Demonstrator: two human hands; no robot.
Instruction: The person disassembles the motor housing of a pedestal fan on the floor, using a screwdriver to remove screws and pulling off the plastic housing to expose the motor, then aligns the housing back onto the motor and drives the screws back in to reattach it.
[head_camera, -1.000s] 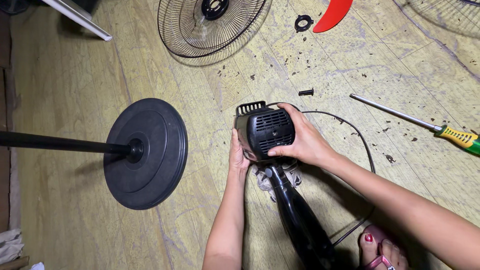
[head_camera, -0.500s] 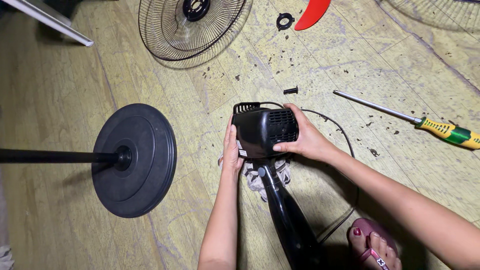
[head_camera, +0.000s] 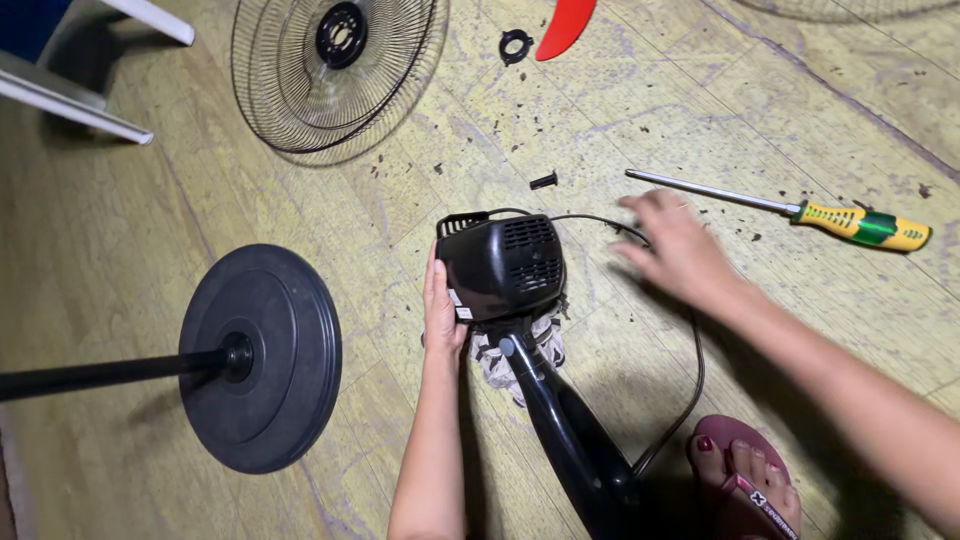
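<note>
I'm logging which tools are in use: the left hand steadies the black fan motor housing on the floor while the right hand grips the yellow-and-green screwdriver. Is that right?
Not quite. The right hand grips nothing: it hovers open above the floor, apart from the yellow-and-green screwdriver, which lies untouched. The left hand does steady the black fan motor housing. The head view shows this.

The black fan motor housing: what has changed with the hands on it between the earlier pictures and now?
The right hand let go of the black motor housing and moved right, toward the screwdriver, without touching it. The left hand stays on the housing's left side, and the housing stays on the floor.
</note>
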